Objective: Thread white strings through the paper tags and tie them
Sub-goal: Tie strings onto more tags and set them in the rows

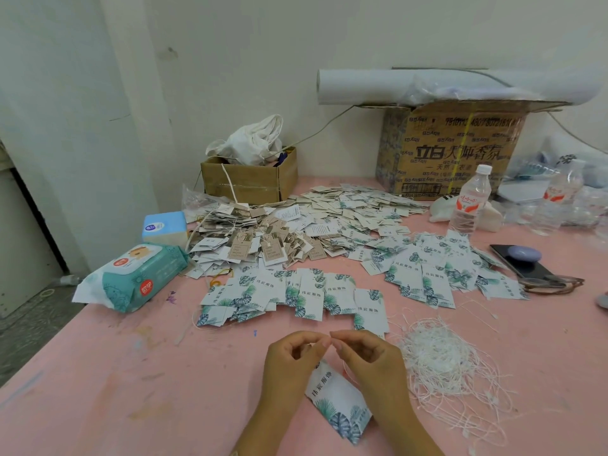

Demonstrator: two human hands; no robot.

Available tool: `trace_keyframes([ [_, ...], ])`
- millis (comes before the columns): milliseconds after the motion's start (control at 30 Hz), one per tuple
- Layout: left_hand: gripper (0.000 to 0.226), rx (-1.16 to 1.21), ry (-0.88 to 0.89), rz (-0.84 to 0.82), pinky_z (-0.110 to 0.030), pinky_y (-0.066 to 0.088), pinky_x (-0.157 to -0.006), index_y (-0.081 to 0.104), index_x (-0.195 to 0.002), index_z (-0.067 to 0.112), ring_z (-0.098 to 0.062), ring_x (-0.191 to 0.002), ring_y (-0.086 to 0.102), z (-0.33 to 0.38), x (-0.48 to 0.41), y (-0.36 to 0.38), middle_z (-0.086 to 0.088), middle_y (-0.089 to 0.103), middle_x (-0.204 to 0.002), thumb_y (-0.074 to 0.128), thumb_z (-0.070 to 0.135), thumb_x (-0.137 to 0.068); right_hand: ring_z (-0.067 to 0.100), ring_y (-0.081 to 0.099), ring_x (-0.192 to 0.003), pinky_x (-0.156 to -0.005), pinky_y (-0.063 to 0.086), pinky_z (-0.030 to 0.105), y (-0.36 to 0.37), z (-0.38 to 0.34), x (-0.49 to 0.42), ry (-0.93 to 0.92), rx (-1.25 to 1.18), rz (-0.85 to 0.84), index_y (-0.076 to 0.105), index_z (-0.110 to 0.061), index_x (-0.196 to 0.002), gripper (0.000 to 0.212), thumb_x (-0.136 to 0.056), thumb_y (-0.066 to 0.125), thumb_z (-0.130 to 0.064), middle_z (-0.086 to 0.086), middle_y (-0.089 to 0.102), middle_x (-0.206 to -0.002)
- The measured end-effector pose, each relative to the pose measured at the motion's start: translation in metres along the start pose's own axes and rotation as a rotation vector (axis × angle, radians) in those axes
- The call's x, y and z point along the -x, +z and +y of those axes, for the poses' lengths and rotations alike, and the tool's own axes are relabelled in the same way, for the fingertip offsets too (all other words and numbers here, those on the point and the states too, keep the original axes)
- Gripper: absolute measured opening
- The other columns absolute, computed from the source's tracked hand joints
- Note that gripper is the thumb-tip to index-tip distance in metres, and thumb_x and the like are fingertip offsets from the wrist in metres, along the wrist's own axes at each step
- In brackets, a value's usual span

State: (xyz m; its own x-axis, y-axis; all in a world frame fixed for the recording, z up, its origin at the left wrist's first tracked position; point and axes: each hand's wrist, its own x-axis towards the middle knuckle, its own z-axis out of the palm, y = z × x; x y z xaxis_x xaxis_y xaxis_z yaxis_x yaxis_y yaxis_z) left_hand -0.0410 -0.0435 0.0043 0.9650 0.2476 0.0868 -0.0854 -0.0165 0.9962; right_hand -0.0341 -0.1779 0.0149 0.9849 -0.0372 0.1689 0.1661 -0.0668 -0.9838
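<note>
Both hands meet low over the pink table [98, 373]. The left hand [289, 360] and right hand [371, 357] are each curled, thumb and forefinger pinched shut where the two hands touch. What they pinch is too fine to see, but it is most likely the two ends of a string being knotted. The tag [335, 399] lies just under the wrists, between the forearms. To tie well, the person should keep both ends even and taut, draw the knot snug, and not let the loop slip out of the tag. The pile of strings [450, 366] lies just beside the right hand, ready for the next one.
</note>
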Motion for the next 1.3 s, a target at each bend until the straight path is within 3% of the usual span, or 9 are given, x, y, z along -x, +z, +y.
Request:
trace_keyframes([
  [367,0.006,0.021,0.006,-0.031,-0.021,0.042,-0.056,0.079,-0.075,0.020,-0.012,-0.060,0.051,-0.001,0.000,-0.001,-0.008,0.064,-0.065,0.076,0.020,-0.080,0.015,0.069,-0.071,-0.061,0.053,0.019,0.001,-0.001,0.002,-0.066,-0.013,-0.023,0.078,-0.021,-0.081,0.018,-0.078,0.074,-0.004,-0.002,0.074,-0.078],
  [500,0.003,0.049,0.023,-0.045,-0.017,0.043,-0.058,0.078,-0.073,0.020,-0.008,-0.062,0.052,0.001,0.000,-0.003,0.005,0.067,-0.067,0.078,0.022,-0.075,0.015,0.068,-0.071,-0.062,0.053,0.019,0.000,-0.003,0.002,-0.088,-0.029,-0.046,0.078,-0.023,-0.079,0.020,-0.077,0.075,-0.003,-0.001,0.074,-0.079],
  [600,0.018,0.095,0.058,-0.081,-0.014,0.045,-0.066,0.079,-0.070,0.020,-0.004,-0.072,0.053,0.002,-0.001,-0.007,0.013,0.066,-0.080,0.079,0.035,-0.061,0.016,0.069,-0.072,-0.063,0.054,0.019,-0.003,-0.008,0.003,-0.065,-0.111,-0.078,0.079,-0.025,-0.078,0.014,-0.073,0.076,-0.012,0.001,0.075,-0.080],
  [700,0.025,0.149,0.044,-0.133,-0.021,0.047,-0.071,0.077,-0.072,0.012,-0.012,-0.078,0.057,0.002,0.000,-0.008,0.007,0.067,-0.082,0.080,0.035,-0.061,0.015,0.070,-0.071,-0.062,0.053,0.018,-0.004,-0.011,0.003,-0.017,-0.176,-0.118,0.079,-0.024,-0.078,0.012,-0.067,0.077,-0.019,0.004,0.075,-0.079],
  [900,0.021,0.164,0.018,-0.155,-0.021,0.049,-0.068,0.076,-0.070,0.014,-0.010,-0.074,0.060,0.002,0.001,-0.009,0.003,0.069,-0.076,0.080,0.033,-0.062,0.015,0.070,-0.070,-0.060,0.052,0.017,-0.004,-0.010,0.003,-0.018,-0.201,-0.165,0.079,-0.017,-0.077,0.010,-0.070,0.077,-0.011,0.007,0.075,-0.078],
  [1100,0.018,0.166,-0.020,-0.159,-0.031,0.047,-0.070,0.074,-0.069,0.011,-0.019,-0.075,0.058,0.001,0.000,-0.011,-0.003,0.068,-0.073,0.081,0.026,-0.062,0.014,0.069,-0.071,-0.062,0.052,0.018,-0.007,-0.007,0.002,-0.050,-0.202,-0.193,0.079,-0.013,-0.079,0.010,-0.069,0.077,-0.013,0.008,0.074,-0.079],
  [1300,0.019,0.165,-0.047,-0.152,-0.033,0.048,-0.068,0.075,-0.071,0.010,-0.023,-0.072,0.059,0.001,0.001,-0.010,-0.011,0.069,-0.071,0.081,0.026,-0.062,0.011,0.068,-0.070,-0.062,0.050,0.017,-0.008,-0.003,0.001,-0.057,-0.181,-0.204,0.079,-0.019,-0.081,0.012,-0.070,0.076,-0.017,0.005,0.074,-0.078],
])
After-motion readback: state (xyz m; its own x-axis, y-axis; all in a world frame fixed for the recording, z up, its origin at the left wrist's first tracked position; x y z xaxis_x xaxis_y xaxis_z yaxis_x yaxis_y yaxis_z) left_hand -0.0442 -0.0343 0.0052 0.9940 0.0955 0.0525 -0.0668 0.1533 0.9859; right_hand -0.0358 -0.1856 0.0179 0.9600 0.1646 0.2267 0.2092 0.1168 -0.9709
